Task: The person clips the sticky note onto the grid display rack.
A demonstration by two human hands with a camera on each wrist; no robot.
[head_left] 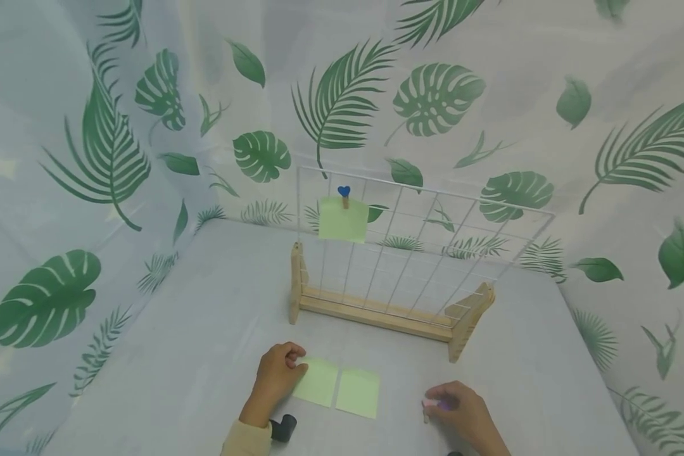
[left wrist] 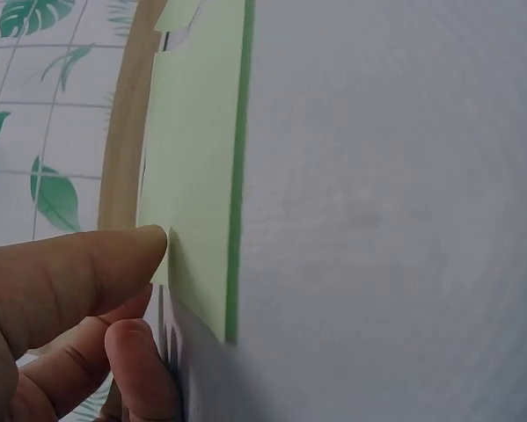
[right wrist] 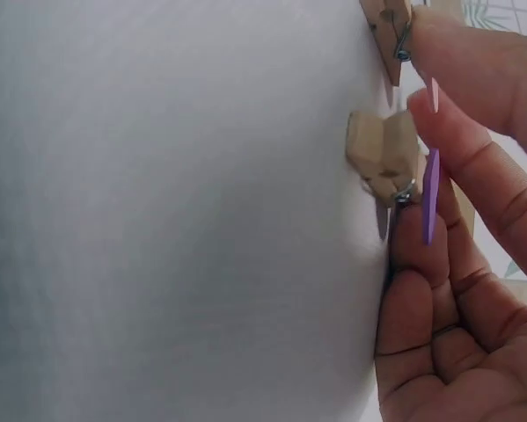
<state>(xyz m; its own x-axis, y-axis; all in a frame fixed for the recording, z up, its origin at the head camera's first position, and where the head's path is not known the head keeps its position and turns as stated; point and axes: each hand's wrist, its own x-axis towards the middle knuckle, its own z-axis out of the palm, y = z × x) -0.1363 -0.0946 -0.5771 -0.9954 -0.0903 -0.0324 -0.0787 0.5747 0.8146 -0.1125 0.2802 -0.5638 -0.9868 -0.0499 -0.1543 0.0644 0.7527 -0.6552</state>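
Observation:
My left hand (head_left: 278, 372) is at the outer corner of the left green paper note (head_left: 317, 382); its thumb lies on the paper and the index finger curls close by. In the left wrist view the thumb (left wrist: 113, 264) presses at the note's near end. A second green note (head_left: 358, 392) lies flat just right of it. My right hand (head_left: 462, 408) pinches a wooden clothespin with a pink piece (right wrist: 434, 93) between thumb and index finger. Beside it, against the curled fingers, is another wooden clothespin (right wrist: 384, 149) with a purple piece (right wrist: 431, 198).
Behind the notes stands a white wire grid (head_left: 399, 253) in a wooden base (head_left: 376, 320). A blue heart clothespin (head_left: 344, 195) holds a green note (head_left: 342, 221) near its upper left. Leaf-printed cloth (head_left: 342, 95) surrounds the white surface (head_left: 205, 304).

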